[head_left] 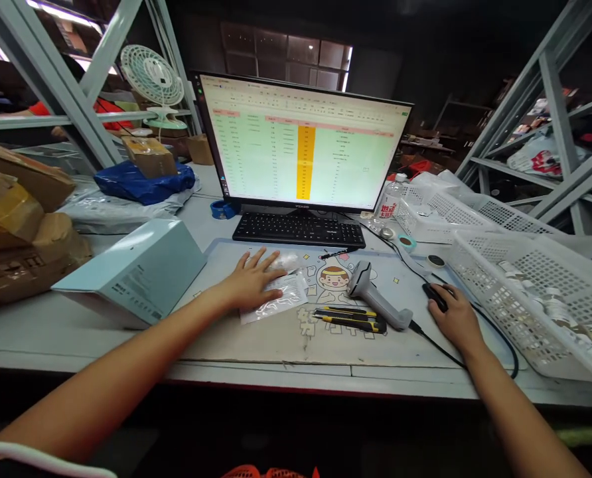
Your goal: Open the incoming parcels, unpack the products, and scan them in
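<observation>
My left hand (pixel 254 284) lies with fingers spread over a clear plastic packet (pixel 285 296) on the desk mat, its palm covering part of it. My right hand (pixel 456 317) is curved over a black computer mouse (pixel 435 297) at the mat's right side. Between the hands, a grey barcode scanner (pixel 379 300) rests on the mat, its cable trailing right. Beside it lie yellow-and-black utility knives (pixel 350 318). A spreadsheet with an orange column fills the monitor (pixel 276 153), and a black keyboard (pixel 298 229) sits below it.
On the left stand a pale blue box (pixel 147 265), cardboard boxes (pixel 22 252) and a blue plastic parcel (pixel 144 182). White perforated baskets (pixel 539 292) with small bottles line the right. A blue tape roll (pixel 222 210), a drink bottle (pixel 393 197) and a fan (pixel 152 76) are further back.
</observation>
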The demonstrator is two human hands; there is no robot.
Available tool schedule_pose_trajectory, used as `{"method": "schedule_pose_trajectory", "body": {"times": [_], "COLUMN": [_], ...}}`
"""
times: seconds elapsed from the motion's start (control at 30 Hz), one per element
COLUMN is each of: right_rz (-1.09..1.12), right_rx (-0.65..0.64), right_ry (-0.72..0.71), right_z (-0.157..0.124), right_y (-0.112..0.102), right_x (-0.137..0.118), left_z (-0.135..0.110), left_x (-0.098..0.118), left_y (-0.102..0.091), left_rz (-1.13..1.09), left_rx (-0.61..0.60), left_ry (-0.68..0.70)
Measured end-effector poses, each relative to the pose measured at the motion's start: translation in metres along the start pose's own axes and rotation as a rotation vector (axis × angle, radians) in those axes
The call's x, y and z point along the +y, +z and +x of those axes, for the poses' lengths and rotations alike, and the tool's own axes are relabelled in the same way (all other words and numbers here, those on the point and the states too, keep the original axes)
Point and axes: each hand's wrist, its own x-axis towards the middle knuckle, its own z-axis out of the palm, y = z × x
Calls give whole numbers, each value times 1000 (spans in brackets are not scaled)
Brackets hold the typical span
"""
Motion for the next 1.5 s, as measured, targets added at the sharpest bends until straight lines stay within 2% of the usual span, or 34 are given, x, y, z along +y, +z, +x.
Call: {"method": "schedule_pose_trajectory", "body": {"times": [0.07,0.17,0.3,0.4,0.5,0.6,0.8,0.9,1.0,1.1,1.2,1.27,1.33,1.4,1.5], "right_rz": [-3,-14,-21,-15,-14,-16,-25,-27,-35,-31,-22,-16,-14,-18,-13], "right_rx": [1,-3,-26,-20,-4,14,8,17,4,-14,-15,-7,-3,-3,-3], "right_ry": [7,27,41,33,18,9,17,20,28,12,-27,-47,-59,-61,-67], "right_z": [0,0,0,1,1,1,0,1,1,1,1,1,1,1,0], "right_y": [0,-1,-4,-3,-1,2,3,3,3,5,8,10,12,14,17], "right_x": [-2,-4,-9,-10,-10,-8,-10,-10,-8,-5,-1,1,4,8,14], "left_z": [23,75,155,195,216,226,236,232,215,181,131,93,59,32,12], "left_x": [7,39,86,104,109,111,117,116,102,70,25,-4,-26,-38,-41], "left_y": [-13,-23,-12,3,16,23,25,15,-6,-30,-44,-45,-40,-31,-16], "left_rz": [19,14,5,7,8,10,-2,-17,-39,-67,-90,-121,-202,-307,-411], "left_rx": [79,225,156,150,175,198,216,235,288,355,402,395,337,254,188], "left_ry": [9,54,140,190,215,237,246,253,266,250,185,117,28,-51,-74]}}
